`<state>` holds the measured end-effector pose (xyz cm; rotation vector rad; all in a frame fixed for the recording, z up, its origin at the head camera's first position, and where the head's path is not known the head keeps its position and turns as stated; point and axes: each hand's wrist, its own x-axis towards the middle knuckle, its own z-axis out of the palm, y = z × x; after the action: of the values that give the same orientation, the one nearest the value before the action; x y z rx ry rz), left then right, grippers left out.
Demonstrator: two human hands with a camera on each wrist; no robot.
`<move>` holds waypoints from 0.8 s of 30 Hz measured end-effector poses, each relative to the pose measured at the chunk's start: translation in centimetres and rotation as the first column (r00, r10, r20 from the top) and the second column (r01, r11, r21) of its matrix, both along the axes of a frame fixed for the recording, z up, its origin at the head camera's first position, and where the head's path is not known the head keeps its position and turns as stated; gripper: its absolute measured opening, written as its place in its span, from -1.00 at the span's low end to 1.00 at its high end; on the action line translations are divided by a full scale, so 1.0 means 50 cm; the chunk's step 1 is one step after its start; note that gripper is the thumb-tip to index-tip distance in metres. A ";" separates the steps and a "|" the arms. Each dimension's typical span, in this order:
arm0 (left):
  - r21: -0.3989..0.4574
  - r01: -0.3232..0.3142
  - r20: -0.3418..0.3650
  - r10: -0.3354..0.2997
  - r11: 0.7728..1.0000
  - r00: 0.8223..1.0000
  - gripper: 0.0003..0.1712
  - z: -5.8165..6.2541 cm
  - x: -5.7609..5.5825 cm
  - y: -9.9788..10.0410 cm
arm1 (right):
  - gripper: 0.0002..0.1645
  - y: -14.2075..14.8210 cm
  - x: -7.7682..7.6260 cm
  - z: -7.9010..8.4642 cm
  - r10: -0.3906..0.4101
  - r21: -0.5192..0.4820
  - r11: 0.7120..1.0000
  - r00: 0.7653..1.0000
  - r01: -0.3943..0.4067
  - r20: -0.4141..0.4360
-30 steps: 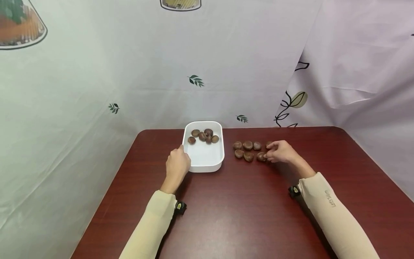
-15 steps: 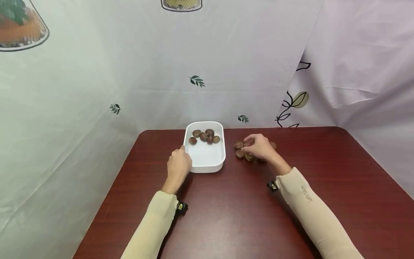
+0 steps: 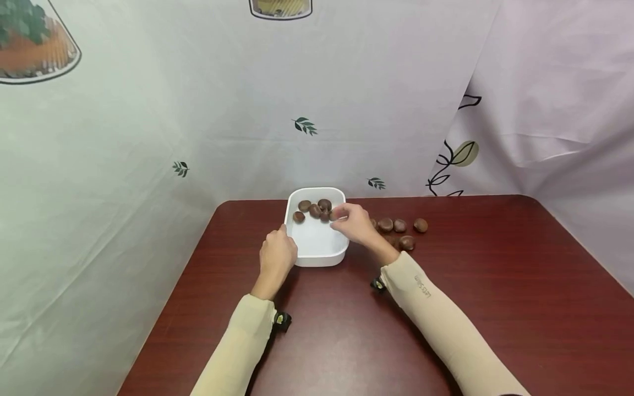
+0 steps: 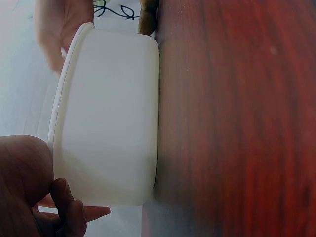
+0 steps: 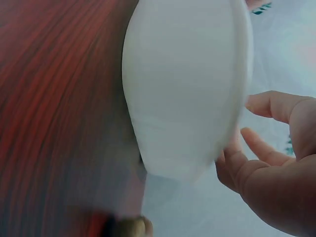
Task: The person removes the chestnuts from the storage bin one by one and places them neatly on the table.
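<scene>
A white plastic box (image 3: 317, 245) holds several brown chestnuts (image 3: 315, 210) toward its far end. My left hand (image 3: 278, 250) grips the box's left wall near the front corner; in the left wrist view its curled fingers (image 4: 66, 205) lie at the rim. Over the box's right rim reaches my right hand (image 3: 356, 223), fingertips right at the rightmost chestnut inside and partly covering it. The right wrist view shows the right thumb (image 5: 271, 104) and fingers spread apart at the rim, with nothing visible between them.
To the right of the box, several more chestnuts (image 3: 400, 225) lie in two rough rows on the dark red table (image 3: 327, 330), some hidden behind the right hand and wrist. A white patterned cloth (image 3: 238, 110) hangs behind and around the table.
My right hand has moved left from the right end of the chestnut rows, across them, to over the box. The left hand keeps its grip on the box.
</scene>
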<state>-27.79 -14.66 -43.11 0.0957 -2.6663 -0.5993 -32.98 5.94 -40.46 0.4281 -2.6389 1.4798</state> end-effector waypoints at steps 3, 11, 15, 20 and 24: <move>0.003 -0.003 0.010 0.003 1.000 1.000 -0.56 -0.003 0.001 0.002 | -0.55 -0.021 -0.008 -0.006 0.010 -0.007 1.000 0.999 -0.010 0.033; 0.002 -0.011 0.007 0.011 1.000 1.000 -0.55 0.002 -0.001 -0.003 | -0.42 -0.068 -0.035 -0.005 -0.030 0.015 0.999 0.994 0.028 0.106; -0.003 -0.021 0.012 0.022 1.000 1.000 -0.55 0.006 -0.004 -0.007 | -0.34 -0.093 -0.052 -0.001 -0.051 0.067 0.997 0.992 0.043 0.114; 0.003 -0.005 0.006 0.005 1.000 1.000 -0.55 0.004 -0.004 -0.004 | -0.24 -0.107 -0.071 -0.011 -0.130 0.102 0.988 0.985 0.119 0.112; 0.002 -0.006 0.008 0.006 1.000 1.000 -0.54 -0.001 -0.003 0.002 | -0.16 -0.110 -0.078 -0.028 -0.121 0.177 0.979 0.985 0.097 0.127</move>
<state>-27.95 -14.55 -43.17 0.1074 -2.6718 -0.6006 -36.88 0.43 -41.87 0.1950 -2.8572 1.3009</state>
